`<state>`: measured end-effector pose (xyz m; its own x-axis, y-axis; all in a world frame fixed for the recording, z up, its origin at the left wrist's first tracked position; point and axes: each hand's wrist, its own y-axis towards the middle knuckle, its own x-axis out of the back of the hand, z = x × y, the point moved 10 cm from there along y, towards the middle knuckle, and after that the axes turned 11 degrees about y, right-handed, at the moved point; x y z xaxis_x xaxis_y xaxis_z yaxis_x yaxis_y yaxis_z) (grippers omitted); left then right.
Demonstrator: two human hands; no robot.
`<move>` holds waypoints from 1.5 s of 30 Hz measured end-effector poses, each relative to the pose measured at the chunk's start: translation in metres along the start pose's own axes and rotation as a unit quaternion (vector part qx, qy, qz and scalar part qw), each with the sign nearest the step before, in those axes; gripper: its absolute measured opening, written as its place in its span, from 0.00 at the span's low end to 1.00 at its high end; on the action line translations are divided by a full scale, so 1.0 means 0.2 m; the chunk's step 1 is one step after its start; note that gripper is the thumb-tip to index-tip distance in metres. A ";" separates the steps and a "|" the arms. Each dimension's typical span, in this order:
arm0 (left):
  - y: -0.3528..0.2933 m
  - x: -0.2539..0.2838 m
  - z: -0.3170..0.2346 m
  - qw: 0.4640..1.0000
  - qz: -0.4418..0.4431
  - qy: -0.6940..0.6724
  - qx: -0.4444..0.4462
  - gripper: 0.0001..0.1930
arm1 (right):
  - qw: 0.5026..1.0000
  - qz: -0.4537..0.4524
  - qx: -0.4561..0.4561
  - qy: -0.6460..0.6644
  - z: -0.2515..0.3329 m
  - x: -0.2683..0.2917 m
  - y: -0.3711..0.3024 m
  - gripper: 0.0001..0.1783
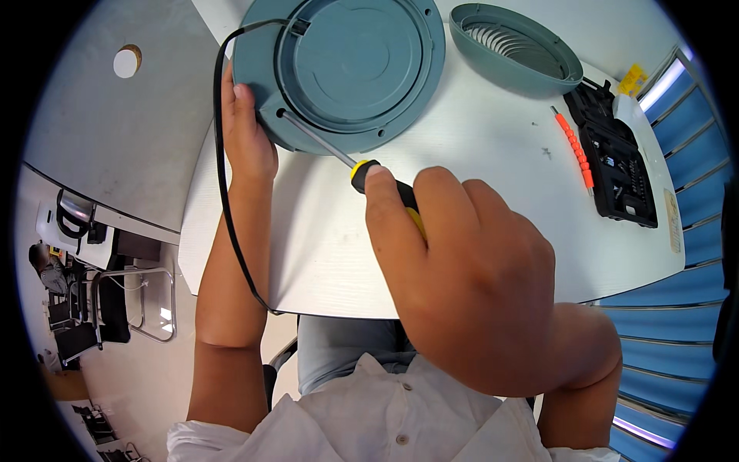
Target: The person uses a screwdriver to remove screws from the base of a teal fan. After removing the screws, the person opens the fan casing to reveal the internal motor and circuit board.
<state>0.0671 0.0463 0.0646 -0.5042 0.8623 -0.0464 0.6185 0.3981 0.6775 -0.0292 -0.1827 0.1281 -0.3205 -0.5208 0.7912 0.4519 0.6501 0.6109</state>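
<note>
My right hand [481, 277] is closed round the black and yellow handle of a screwdriver [327, 146]. The shaft slants up and left, and its tip is at a hole near the rim of a round grey-green appliance base [354, 54]. My left hand [248, 135] grips that base by its left edge, thumb on the near face, other fingers mostly hidden behind it. A black power cord [223, 165] leaves the base at the top, loops down past my left forearm and reaches the table's front edge. Whether a screw sits in the hole cannot be seen.
A grey-green oval cover with a slotted grille [523, 58] lies on the white table [331, 262] at the far right. Beside it are an open black tool case [616, 165] with bits and an orange flexible shaft [573, 150]. A grey table [115, 131] adjoins on the left.
</note>
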 end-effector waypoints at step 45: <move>0.00 -0.03 -0.09 1.000 0.022 0.015 -0.011 0.37 | 0.826 -0.235 -0.131 0.495 -0.20 0.09 -0.02 0.22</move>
<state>0.0588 0.0347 0.0776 -0.4944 0.8692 0.0065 0.6275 0.3518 0.6946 -0.0043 -0.2178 0.1390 0.2669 -0.9635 -0.0204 0.6780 0.1727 0.7144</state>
